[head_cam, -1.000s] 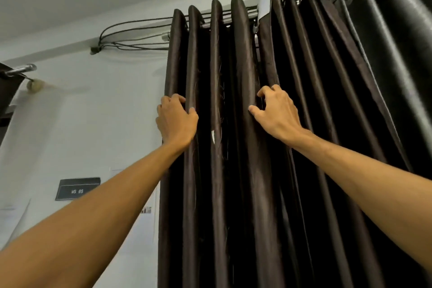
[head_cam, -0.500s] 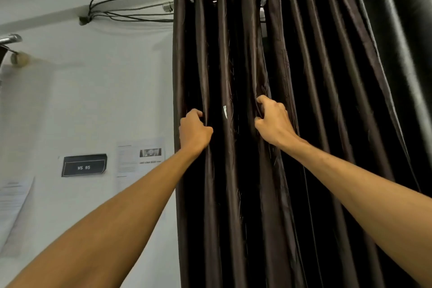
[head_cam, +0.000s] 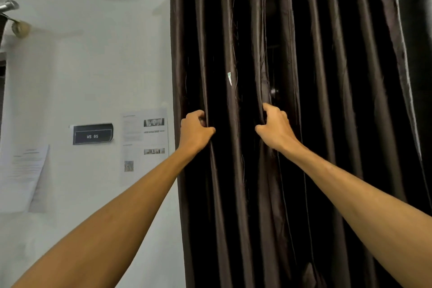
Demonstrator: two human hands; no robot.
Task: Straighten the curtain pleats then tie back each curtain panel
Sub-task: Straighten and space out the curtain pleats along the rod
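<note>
Gripping the dark brown, glossy pleated fabric curtain point(head_cam: 327, 100) with both hands, I watch from head height | left hand point(head_cam: 195, 132): fingers curled round a pleat near the curtain's left edge | right hand point(head_cam: 275, 130): clutching a pleat further right, folds between them | curtain hangs beside the pale wall point(head_cam: 105, 65) with its black rectangular "WS 05" sign point(head_cam: 93, 134)

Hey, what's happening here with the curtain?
A person faces a dark brown curtain, arms raised. The left hand grips a pleat near the panel's left edge, and the right hand grips another pleat a few folds to the right, at about the same height. It looks like pleat straightening; no tie-back is in view.
</note>
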